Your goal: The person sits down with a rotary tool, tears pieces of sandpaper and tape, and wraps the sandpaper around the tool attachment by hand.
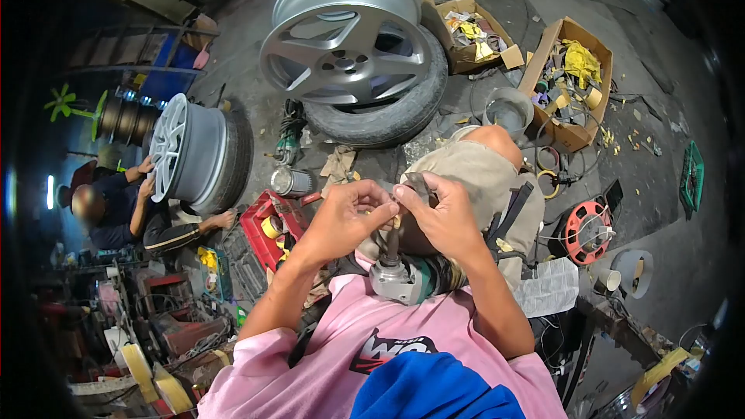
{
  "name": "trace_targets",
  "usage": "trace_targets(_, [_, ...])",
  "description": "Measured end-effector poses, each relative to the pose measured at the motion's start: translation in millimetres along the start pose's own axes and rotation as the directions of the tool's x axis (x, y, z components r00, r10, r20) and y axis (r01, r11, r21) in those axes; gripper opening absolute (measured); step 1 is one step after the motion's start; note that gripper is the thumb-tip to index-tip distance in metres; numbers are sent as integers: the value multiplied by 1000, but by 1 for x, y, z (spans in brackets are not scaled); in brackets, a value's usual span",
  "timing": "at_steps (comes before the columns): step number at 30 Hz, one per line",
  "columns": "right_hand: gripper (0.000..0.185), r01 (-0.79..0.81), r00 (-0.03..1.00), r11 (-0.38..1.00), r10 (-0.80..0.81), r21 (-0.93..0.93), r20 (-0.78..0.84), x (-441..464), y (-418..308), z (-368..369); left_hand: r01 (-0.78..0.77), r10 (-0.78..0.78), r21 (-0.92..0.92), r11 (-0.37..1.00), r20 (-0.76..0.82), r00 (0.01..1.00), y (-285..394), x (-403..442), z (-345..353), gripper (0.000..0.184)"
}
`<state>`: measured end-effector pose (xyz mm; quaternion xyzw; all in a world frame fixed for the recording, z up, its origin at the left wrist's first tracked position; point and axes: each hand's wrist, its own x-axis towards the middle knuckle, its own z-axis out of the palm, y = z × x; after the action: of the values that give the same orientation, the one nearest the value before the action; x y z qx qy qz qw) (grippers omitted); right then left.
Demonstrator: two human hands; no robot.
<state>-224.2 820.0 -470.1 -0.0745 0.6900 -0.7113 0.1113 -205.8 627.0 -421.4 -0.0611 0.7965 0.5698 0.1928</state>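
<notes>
In front of my chest, my left hand (351, 216) is closed in a pinch, its fingertips nearly meeting those of my right hand. What the left fingertips hold, if anything, is too small to make out. My right hand (444, 213) pinches a small dark grey-brown strip (417, 181) that looks like worn abrasive cloth. Just below both hands, a power tool (397, 279) with a silver metal head and green body rests in my lap, its spindle (393, 244) pointing up toward the fingers.
Ahead, a silver alloy wheel (345, 54) lies on a tire (388, 126). Two cardboard boxes (570, 85) of scraps stand at the right, near an orange cable reel (583, 233). A red toolbox (266, 225) sits at the left, where another person (112, 202) handles a wheel (190, 151).
</notes>
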Motion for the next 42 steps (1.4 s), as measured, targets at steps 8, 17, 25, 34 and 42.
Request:
trace_targets(8, [21,-113,989,946,76,303,131,1,17,-12,217,-126,-321,922,281,951,-8,15,-11,15])
trace_targets(17, [21,-192,979,928,159,318,128,0,-1,-14,122,-116,-91,988,74,991,13,3,3,16])
trace_targets(25, [18,7,999,975,-18,221,47,-5,6,-7,62,-39,-112,992,192,981,4,6,-11,14])
trace_targets(34, [17,69,997,984,-73,167,22,-7,14,-2,258,-8,-485,836,459,888,-39,26,-20,13])
trace_targets(42, [21,-40,999,991,41,-130,2,-35,-25,-14,160,-23,-291,943,423,906,7,38,-28,24])
